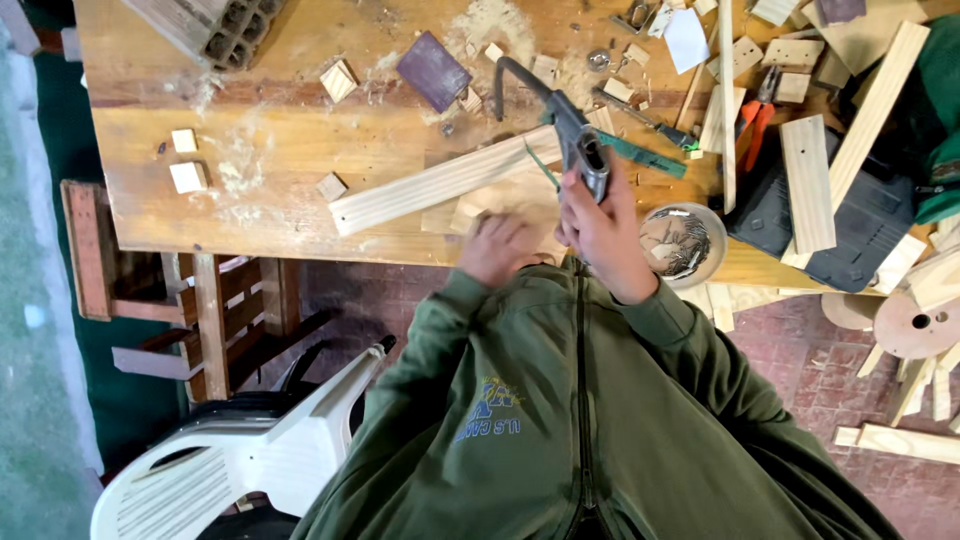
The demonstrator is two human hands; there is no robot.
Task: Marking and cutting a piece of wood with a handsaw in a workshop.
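My right hand point(603, 232) is shut on the grey handle of a metal tool point(572, 128) whose dark curved end reaches out over the workbench point(260, 215). My left hand point(497, 247) presses down on a pale wood piece point(490, 200) at the bench's near edge. Just beyond both hands, a long grooved wood strip point(430, 187) lies slanted. My green hooded top fills the lower part of the view.
A round tin of small metal fasteners point(683, 243) sits right of my right hand. Small wood blocks point(188, 176), sawdust, a purple sanding block point(433, 70), orange-handled pliers point(755, 118), slats point(806, 182) and a black case point(866, 222) cover the bench. A white plastic chair point(250, 450) stands lower left.
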